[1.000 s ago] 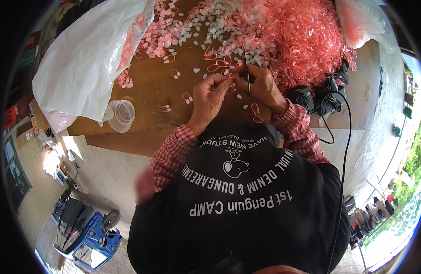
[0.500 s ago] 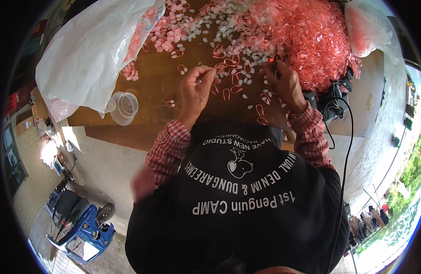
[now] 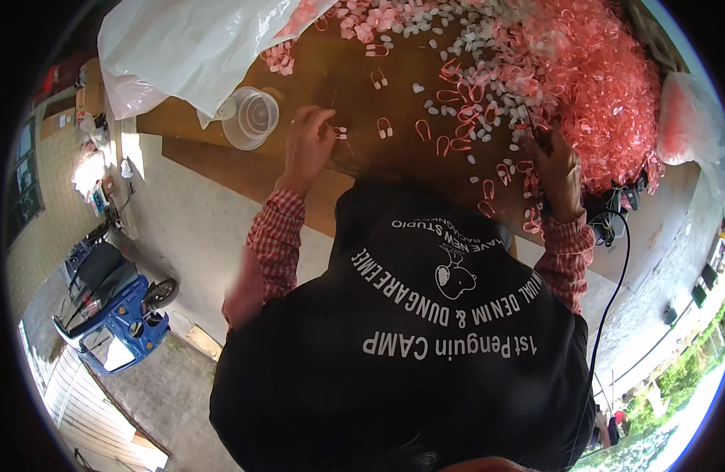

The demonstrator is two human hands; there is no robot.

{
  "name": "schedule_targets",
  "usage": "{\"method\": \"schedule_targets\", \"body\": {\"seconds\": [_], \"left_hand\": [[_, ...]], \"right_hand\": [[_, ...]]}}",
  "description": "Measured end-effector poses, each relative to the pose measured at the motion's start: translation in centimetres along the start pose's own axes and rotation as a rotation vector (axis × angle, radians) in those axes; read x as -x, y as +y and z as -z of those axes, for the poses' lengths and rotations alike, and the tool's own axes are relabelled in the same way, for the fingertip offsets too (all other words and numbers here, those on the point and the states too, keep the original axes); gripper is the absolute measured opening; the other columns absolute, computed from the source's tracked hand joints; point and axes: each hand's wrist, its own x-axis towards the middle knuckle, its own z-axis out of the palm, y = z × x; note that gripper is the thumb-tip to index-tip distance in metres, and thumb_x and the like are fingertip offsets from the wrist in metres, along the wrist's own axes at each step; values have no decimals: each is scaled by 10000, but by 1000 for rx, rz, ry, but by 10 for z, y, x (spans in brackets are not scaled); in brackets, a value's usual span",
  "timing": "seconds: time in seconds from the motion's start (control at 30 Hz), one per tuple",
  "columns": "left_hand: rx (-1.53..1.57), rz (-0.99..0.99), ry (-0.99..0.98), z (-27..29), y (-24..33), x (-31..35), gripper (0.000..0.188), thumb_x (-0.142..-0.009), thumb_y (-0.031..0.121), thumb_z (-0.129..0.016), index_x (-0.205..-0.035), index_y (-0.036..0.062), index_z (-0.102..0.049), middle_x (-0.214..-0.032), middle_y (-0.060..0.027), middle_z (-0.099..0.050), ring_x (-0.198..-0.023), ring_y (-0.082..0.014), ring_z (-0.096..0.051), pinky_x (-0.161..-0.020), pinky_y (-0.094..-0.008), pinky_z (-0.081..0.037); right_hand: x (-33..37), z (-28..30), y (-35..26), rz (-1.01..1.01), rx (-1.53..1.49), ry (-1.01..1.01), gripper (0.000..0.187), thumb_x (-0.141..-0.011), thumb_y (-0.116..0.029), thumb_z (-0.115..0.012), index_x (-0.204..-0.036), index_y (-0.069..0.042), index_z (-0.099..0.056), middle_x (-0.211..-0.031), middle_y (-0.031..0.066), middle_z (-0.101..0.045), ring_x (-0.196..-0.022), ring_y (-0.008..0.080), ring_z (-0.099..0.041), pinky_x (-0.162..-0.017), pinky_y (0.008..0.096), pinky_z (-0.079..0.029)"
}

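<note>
My left hand (image 3: 309, 147) is over the near left part of the brown table, fingers bent and apart, with nothing visible in them. Beside its fingertips lies a small pink loop with white tabs (image 3: 341, 133); another pink loop (image 3: 384, 128) lies a little to the right. At the edge of the big pink heap, my right hand (image 3: 559, 173) is closed around a dark slim pointed tool (image 3: 531, 118), mostly hidden by the fingers. Several bare pink loops (image 3: 443, 145) and small white oval pieces (image 3: 516, 101) are scattered between the hands.
A large heap of pink loops (image 3: 598, 94) covers the right side. A clear plastic cup (image 3: 251, 118) and a white plastic bag (image 3: 174, 55) are at the left. Black cables (image 3: 626, 252) hang at the right edge; a clear bag (image 3: 697, 134) lies beyond.
The view has shifted, so the table appears farther up and right. My left hand has moved left over the table, uncovering a tabbed loop. My right hand still holds the tool by the heap.
</note>
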Motion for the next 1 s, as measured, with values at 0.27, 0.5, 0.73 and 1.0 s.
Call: {"method": "schedule_targets", "body": {"seconds": [0.27, 0.5, 0.73, 1.0], "left_hand": [[-97, -124, -18, -19, -1, 16, 258, -782, 42, -684, -1038, 39, -653, -1075, -74, -607, -935, -263, -611, -814, -378, -494], [1268, 505, -203, -37, 111, -18, 156, -881, 55, -668, -1018, 0, -617, -982, -88, -676, -814, -131, -635, -684, -248, -543], [1603, 537, -316, -46, 148, -24, 128, -885, 44, -656, -1003, 15, -618, -965, -108, -674, -711, -125, -620, -650, -258, -538], [1454, 532, -217, -55, 158, -26, 113, -885, 60, -657, -981, 8, -626, -877, -70, -670, -686, -90, -601, -600, -203, -496]], "right_hand": [[6, -16, -25, 17, -195, -4, 243, -853, -208, -699, -971, -4, -643, -755, 104, -655, -650, 134, -599, -603, 286, -479], [11, -46, -51, 250, -432, 14, 317, -825, -191, -725, -1054, 1, -621, -844, 109, -629, -666, 181, -603, -601, 312, -487], [16, -32, -73, 307, -285, -9, 582, -750, -288, -791, -1168, -10, -497, -970, 141, -593, -838, 287, -620, -706, 382, -523], [17, -36, -67, 421, -222, 85, 614, -743, -334, -782, -1185, -21, -491, -971, 144, -583, -865, 327, -605, -722, 405, -510]]}}
